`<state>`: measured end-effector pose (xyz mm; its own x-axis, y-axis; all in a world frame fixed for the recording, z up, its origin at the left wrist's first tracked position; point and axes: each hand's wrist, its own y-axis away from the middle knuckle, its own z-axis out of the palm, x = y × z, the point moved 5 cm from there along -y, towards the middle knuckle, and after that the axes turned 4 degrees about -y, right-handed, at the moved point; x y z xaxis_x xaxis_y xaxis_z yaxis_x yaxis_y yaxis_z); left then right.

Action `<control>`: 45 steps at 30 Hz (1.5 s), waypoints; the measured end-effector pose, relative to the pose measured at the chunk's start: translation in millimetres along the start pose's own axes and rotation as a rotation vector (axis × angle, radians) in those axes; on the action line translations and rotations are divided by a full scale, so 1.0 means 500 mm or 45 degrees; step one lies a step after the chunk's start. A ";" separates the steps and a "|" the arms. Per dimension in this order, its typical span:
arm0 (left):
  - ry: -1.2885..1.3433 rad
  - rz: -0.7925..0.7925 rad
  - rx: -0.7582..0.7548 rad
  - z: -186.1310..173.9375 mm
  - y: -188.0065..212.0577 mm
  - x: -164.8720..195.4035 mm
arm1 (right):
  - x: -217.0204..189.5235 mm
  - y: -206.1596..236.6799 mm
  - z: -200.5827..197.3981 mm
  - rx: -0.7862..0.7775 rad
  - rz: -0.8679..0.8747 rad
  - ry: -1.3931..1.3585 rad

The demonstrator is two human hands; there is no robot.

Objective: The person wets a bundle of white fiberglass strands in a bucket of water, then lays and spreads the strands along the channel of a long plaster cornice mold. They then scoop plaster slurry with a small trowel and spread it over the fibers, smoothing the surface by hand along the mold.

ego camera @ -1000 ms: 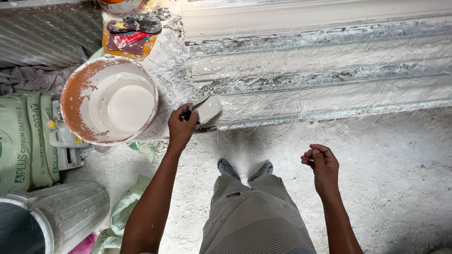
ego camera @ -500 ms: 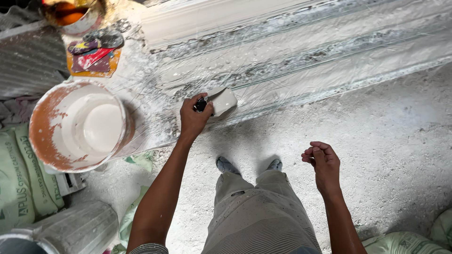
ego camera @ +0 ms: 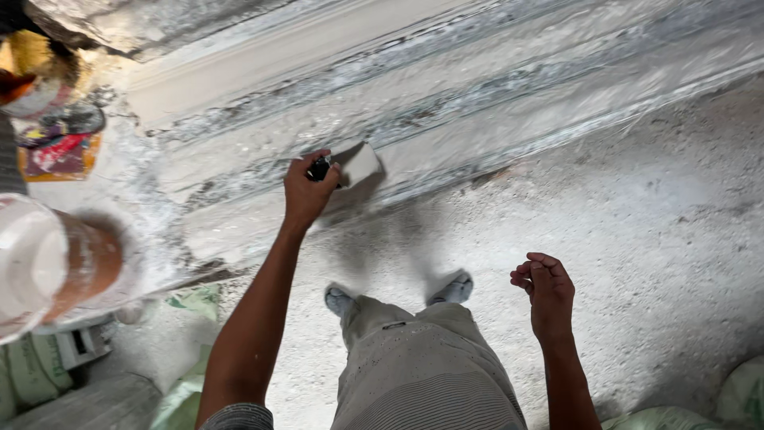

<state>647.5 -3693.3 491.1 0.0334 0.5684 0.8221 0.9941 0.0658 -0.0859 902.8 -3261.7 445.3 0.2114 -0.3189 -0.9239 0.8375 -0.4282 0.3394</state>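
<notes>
Our left hand (ego camera: 306, 189) grips a putty knife (ego camera: 350, 166) against the plaster moulding (ego camera: 446, 119).

We clamp the knife's dark handle, its pale blade lying flat on the long ridged moulding. Our right hand (ego camera: 545, 291) hangs apart over the dusty floor (ego camera: 637, 223), fingers loosely curled, holding nothing. A bucket of white plaster (ego camera: 48, 267) stands at far left.

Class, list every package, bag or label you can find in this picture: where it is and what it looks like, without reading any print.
Card-backed packet: upper left, flat, orange-yellow with red and dark shapes.
Green sack: lower left, pale green, bulging.
Green sack: lower right corner, pale green, rounded, partly cut off.
</notes>
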 end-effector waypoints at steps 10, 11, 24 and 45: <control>-0.125 0.067 0.035 0.371 -0.078 0.249 | -0.195 -0.248 -0.366 -0.068 -0.238 -0.027; -0.091 0.080 0.026 0.411 -0.087 0.276 | -0.216 -0.274 -0.383 -0.085 -0.266 -0.023; -0.003 0.095 -0.224 0.956 -0.211 0.656 | -0.421 -0.661 -0.730 -0.049 -0.209 0.096; -0.256 0.303 -0.216 1.818 -0.358 1.224 | -0.724 -1.302 -1.511 -0.091 -0.033 0.016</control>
<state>396.4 -2611.6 498.2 0.2622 0.7026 0.6615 0.9644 -0.2157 -0.1531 661.8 -2228.5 425.2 0.1949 -0.2975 -0.9346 0.8764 -0.3749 0.3021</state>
